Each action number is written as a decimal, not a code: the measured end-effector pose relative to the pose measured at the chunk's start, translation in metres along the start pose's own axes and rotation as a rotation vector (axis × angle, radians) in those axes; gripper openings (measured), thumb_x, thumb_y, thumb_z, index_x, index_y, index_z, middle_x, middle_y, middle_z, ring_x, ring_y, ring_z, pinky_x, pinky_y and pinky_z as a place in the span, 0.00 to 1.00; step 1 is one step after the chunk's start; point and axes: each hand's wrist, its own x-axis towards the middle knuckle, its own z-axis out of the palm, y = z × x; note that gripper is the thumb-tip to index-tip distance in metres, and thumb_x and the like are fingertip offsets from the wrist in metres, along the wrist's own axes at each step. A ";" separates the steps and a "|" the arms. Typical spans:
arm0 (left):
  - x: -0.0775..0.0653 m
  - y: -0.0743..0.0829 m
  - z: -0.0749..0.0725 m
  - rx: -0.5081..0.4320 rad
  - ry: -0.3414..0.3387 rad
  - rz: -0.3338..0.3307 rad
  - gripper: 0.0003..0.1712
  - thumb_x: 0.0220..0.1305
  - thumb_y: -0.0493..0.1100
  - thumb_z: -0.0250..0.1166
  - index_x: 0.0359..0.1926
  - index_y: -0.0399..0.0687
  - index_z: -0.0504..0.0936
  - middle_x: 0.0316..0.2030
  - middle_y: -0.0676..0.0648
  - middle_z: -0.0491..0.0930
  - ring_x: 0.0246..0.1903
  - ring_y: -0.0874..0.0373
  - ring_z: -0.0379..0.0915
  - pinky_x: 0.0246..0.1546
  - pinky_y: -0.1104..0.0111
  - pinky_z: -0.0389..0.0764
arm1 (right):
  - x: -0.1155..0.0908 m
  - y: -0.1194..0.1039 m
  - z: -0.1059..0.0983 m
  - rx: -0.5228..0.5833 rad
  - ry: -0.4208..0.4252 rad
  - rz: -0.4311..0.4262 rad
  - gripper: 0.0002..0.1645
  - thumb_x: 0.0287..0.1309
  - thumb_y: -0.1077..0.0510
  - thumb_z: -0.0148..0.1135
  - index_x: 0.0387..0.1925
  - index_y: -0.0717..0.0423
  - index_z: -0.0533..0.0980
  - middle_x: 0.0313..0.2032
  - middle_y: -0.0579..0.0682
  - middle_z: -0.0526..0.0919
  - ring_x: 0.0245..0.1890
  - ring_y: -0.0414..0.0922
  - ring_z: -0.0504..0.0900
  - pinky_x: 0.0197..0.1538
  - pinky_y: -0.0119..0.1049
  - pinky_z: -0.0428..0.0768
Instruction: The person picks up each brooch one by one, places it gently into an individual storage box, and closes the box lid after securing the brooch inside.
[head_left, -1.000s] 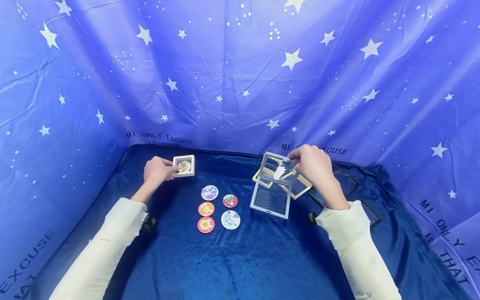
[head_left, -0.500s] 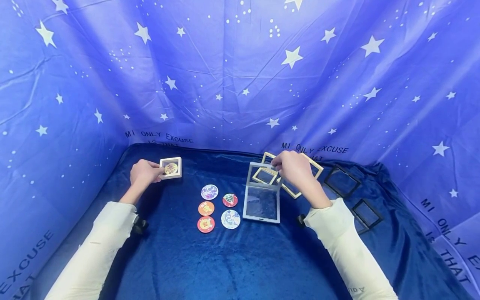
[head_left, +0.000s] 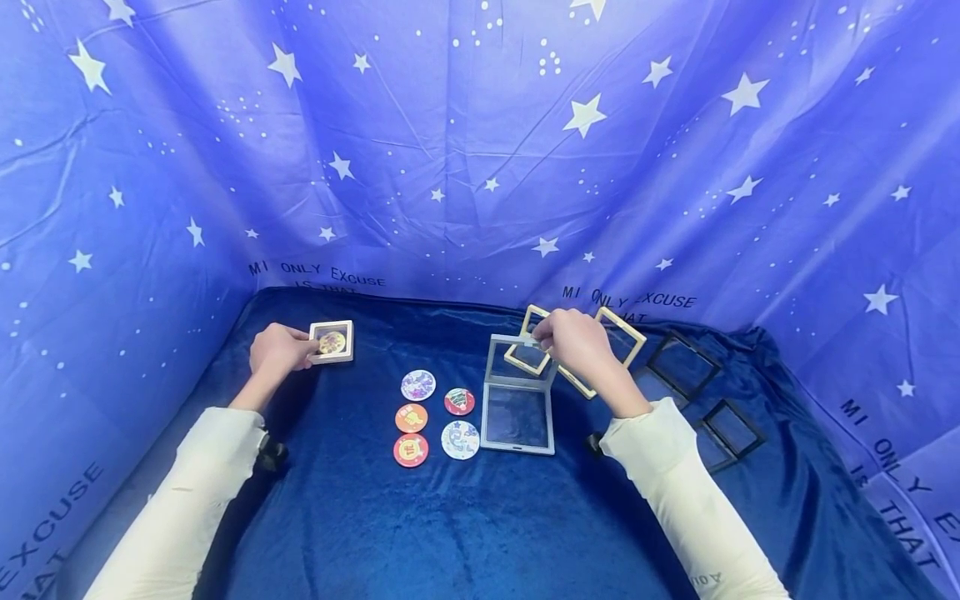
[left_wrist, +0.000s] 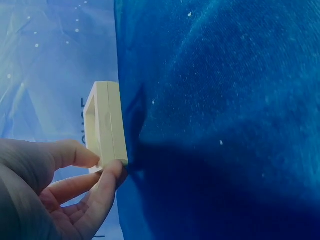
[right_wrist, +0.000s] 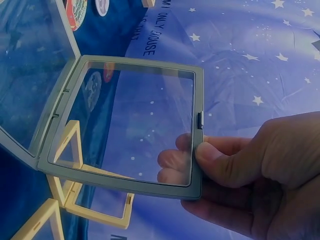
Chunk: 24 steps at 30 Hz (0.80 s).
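At the left rear of the cloth, my left hand (head_left: 281, 350) pinches a small cream square display case (head_left: 332, 342) by its near left corner. A round yellowish badge shows behind its window. In the left wrist view the case (left_wrist: 107, 125) stands edge-on between thumb and fingers. My right hand (head_left: 577, 337) grips the top panel of a grey hinged display frame (head_left: 516, 417), thumb in front and fingers behind. This frame is unfolded, its upper panel tilted up and its lower panel low over the cloth. Clear film fills both panels (right_wrist: 135, 125); fingertips show through it.
Several round badges lie mid-cloth: purple (head_left: 417, 385), orange (head_left: 412, 417), red (head_left: 411, 450), a tree badge (head_left: 460, 402) and a white-blue one (head_left: 460, 439). Behind the right hand are cream-yellow hinged frames (head_left: 639, 340). Black frames (head_left: 684, 364) lie unfolded farther right. Starry curtains (head_left: 450, 167) enclose the table.
My left hand has carried the cream case left and slightly nearer. The right hand has brought the grey frame left and nearer, beside the badges, uncovering the yellow and black frames.
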 end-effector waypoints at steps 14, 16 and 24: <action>-0.001 -0.006 -0.002 -0.005 -0.027 -0.011 0.21 0.61 0.44 0.64 0.52 0.37 0.87 0.12 0.59 0.81 0.14 0.70 0.76 0.29 0.69 0.72 | 0.005 0.001 0.006 0.014 -0.025 -0.010 0.15 0.65 0.68 0.60 0.46 0.55 0.88 0.44 0.54 0.91 0.33 0.48 0.88 0.25 0.33 0.72; -0.001 -0.007 -0.001 -0.004 -0.028 -0.008 0.22 0.61 0.44 0.63 0.52 0.37 0.87 0.12 0.59 0.81 0.14 0.71 0.76 0.29 0.70 0.72 | 0.005 0.001 0.007 0.009 -0.031 -0.006 0.14 0.66 0.68 0.61 0.46 0.55 0.88 0.44 0.54 0.91 0.35 0.49 0.88 0.26 0.33 0.74; 0.003 -0.008 0.000 -0.004 -0.037 -0.047 0.23 0.61 0.44 0.64 0.53 0.36 0.86 0.12 0.59 0.81 0.14 0.70 0.77 0.32 0.66 0.74 | 0.006 0.001 0.006 0.024 -0.048 0.007 0.14 0.66 0.67 0.61 0.47 0.55 0.88 0.44 0.54 0.91 0.34 0.49 0.88 0.25 0.31 0.70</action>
